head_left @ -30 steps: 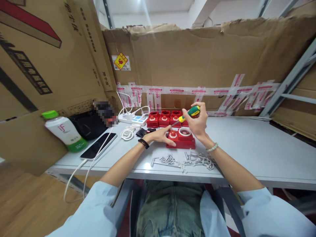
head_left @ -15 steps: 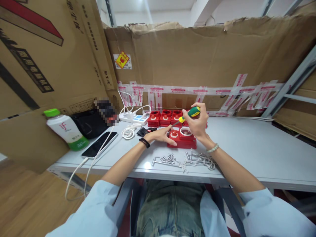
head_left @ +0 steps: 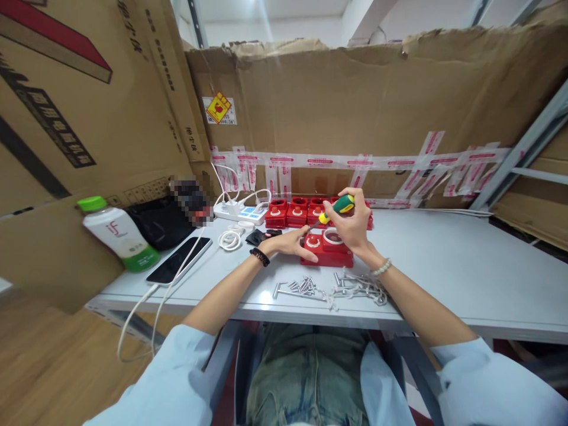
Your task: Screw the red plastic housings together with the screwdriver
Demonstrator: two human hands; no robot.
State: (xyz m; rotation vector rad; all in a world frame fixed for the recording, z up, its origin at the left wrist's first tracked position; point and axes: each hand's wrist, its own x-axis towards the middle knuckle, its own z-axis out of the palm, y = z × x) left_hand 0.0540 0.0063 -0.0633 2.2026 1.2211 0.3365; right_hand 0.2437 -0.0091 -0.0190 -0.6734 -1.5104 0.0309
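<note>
Grey tabletop point(head_left: 444, 266) carries a red housing point(head_left: 328, 253) mid-front, with more red units point(head_left: 296, 213) in a row behind. Loose screws point(head_left: 331, 288) near the front edge. Left side: bottle point(head_left: 119, 234), phone point(head_left: 178, 260), power strip point(head_left: 242, 213), coiled cable point(head_left: 229, 239).

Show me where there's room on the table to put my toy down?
The big bare patch of table is right of the red boxes and screws. The left is crowded: bottle, phone, cables. The middle is busy, with the left hand on a box and the right hand holding a screwdriver.
</note>
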